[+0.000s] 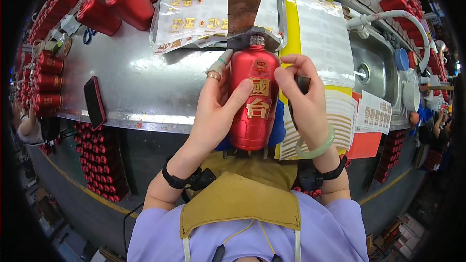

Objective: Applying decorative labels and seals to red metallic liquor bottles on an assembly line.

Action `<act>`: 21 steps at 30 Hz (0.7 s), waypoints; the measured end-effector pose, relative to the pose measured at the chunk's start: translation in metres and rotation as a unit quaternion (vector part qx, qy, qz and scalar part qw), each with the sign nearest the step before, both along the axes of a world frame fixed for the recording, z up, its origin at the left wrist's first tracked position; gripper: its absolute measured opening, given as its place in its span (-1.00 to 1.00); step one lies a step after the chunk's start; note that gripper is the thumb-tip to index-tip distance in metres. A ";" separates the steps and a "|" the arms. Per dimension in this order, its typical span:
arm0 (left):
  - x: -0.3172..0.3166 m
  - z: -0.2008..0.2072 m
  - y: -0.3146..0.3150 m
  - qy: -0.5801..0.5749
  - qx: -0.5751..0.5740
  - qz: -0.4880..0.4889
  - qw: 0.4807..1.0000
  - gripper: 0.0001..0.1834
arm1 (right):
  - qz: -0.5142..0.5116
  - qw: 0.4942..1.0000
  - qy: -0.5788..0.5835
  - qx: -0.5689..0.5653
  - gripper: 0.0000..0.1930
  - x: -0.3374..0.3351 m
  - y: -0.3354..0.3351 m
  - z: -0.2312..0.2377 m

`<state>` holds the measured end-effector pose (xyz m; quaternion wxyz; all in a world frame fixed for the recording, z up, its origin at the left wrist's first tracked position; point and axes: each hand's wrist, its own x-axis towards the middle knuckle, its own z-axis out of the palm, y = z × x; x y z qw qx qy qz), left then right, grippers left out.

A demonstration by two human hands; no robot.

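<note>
Head view: left grip holds gold-lettered red bottle.

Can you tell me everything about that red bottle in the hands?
The red bottle is shiny, with rounded shoulders, raised shapes near its base and large gold characters below a small emblem. Its short neck looks like clear glass; no cap shows. The neck points toward the picture's top, the front faces the camera. The left hand grips one side, thumb on the front; the right hand is at the other side, perhaps touching. Something blue shows behind it.
</note>
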<state>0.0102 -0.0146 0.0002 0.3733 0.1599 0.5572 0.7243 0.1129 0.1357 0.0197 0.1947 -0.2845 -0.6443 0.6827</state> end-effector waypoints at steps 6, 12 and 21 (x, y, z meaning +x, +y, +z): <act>-0.004 0.001 0.005 -0.032 0.014 -0.002 0.999 -0.24 | 0.010 0.998 0.001 -0.063 -0.56 0.002 -0.004 -0.016; -0.005 0.005 0.006 -0.045 -0.002 -0.001 0.999 -0.21 | 0.024 0.997 -0.025 -0.074 -0.65 -0.006 0.011 -0.007; -0.004 0.002 0.006 0.014 -0.028 -0.003 0.999 -0.14 | 0.001 1.000 -0.027 0.007 -0.63 -0.023 0.008 -0.012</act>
